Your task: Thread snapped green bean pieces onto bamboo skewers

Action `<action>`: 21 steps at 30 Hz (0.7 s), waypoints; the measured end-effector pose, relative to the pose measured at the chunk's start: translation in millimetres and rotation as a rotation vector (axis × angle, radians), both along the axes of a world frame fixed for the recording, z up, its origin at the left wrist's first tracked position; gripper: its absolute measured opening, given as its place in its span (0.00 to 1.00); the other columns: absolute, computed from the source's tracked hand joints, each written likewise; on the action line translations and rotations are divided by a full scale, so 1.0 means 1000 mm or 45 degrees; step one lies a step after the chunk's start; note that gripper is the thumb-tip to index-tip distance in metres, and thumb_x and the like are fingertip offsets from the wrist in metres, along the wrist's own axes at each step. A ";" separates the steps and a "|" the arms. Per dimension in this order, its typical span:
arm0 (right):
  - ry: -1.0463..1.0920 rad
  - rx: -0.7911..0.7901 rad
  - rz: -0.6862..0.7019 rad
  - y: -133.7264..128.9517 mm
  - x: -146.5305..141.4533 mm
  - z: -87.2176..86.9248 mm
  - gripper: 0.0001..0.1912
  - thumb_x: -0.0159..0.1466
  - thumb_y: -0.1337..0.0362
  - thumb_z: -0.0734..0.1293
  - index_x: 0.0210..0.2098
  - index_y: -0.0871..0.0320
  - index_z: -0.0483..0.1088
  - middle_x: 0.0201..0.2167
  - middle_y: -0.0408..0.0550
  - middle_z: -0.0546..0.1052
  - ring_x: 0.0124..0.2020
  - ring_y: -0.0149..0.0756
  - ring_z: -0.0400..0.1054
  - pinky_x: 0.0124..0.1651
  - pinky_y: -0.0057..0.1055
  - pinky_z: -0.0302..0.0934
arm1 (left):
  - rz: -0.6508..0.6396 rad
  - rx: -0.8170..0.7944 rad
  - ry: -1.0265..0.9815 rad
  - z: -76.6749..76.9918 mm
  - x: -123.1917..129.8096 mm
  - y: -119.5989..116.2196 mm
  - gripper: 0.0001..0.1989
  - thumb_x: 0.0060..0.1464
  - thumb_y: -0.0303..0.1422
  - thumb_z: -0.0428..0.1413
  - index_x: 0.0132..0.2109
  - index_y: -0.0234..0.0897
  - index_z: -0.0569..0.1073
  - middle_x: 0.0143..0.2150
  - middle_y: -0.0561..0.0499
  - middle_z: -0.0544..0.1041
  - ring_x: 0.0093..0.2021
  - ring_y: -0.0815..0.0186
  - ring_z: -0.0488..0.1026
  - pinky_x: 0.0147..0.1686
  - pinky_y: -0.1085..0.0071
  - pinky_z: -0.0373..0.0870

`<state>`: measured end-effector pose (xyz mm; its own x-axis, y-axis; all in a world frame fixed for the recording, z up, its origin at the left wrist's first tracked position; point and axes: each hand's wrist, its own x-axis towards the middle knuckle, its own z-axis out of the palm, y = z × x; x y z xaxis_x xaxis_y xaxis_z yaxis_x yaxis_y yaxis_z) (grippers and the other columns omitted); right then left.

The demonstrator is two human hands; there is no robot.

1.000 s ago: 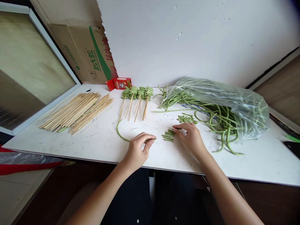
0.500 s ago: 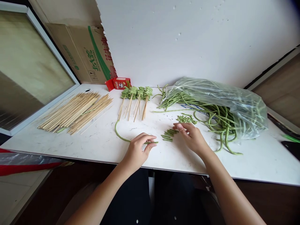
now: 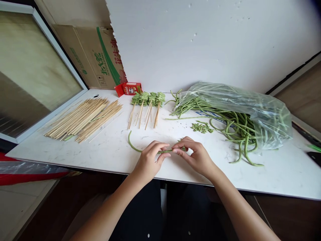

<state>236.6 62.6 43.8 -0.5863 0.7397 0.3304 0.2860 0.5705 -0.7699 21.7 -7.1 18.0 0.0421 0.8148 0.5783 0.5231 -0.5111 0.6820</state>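
Note:
Between finger and thumb, my left hand (image 3: 151,160) pinches a long green bean (image 3: 132,144) whose far end curves up to the left. My right hand (image 3: 194,154) grips the right end of the same bean, its fingertips close to those of the left. Short cut bean pieces lie on the table behind my right hand and are mostly hidden by it. Farther back sits a small heap of bean bits (image 3: 201,127). Several skewers threaded with bean pieces (image 3: 147,98) lie in a row, their bare sticks pointing toward me.
Loose bamboo skewers (image 3: 80,117) are piled on the left of the white table (image 3: 105,152). A clear plastic bag (image 3: 271,117) spills long beans (image 3: 238,125) on the right. At the back are a red box (image 3: 130,88) and a cardboard carton (image 3: 90,57).
My right hand has moved left from the cut pieces and taken hold of the bean's end. My left hand keeps its hold on the bean, and the view has shifted slightly.

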 end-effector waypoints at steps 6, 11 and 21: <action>0.020 0.013 0.006 0.003 0.003 0.001 0.07 0.70 0.57 0.74 0.46 0.50 0.81 0.38 0.49 0.81 0.41 0.42 0.70 0.42 0.37 0.65 | 0.005 -0.008 0.015 -0.001 -0.004 0.003 0.06 0.67 0.28 0.61 0.49 0.39 0.80 0.42 0.47 0.82 0.42 0.62 0.81 0.42 0.67 0.78; -0.016 0.071 0.044 -0.002 -0.005 -0.002 0.04 0.72 0.64 0.71 0.42 0.52 0.80 0.37 0.49 0.81 0.42 0.43 0.69 0.43 0.38 0.63 | -0.028 0.001 0.057 -0.002 0.001 0.000 0.06 0.68 0.28 0.60 0.49 0.38 0.80 0.42 0.47 0.81 0.42 0.63 0.80 0.44 0.67 0.76; 0.147 -0.134 0.122 -0.008 -0.014 -0.009 0.09 0.71 0.66 0.71 0.34 0.53 0.78 0.32 0.47 0.78 0.43 0.43 0.67 0.48 0.41 0.62 | -0.174 -0.159 0.059 0.005 0.001 -0.004 0.12 0.67 0.21 0.54 0.39 0.38 0.79 0.37 0.50 0.78 0.37 0.65 0.75 0.40 0.68 0.71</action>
<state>223.0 54.5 34.7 -0.6186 0.7161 0.3232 0.1401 0.5053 -0.8515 22.7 -11.0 22.5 0.1811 0.8650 0.4680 0.4870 -0.4923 0.7214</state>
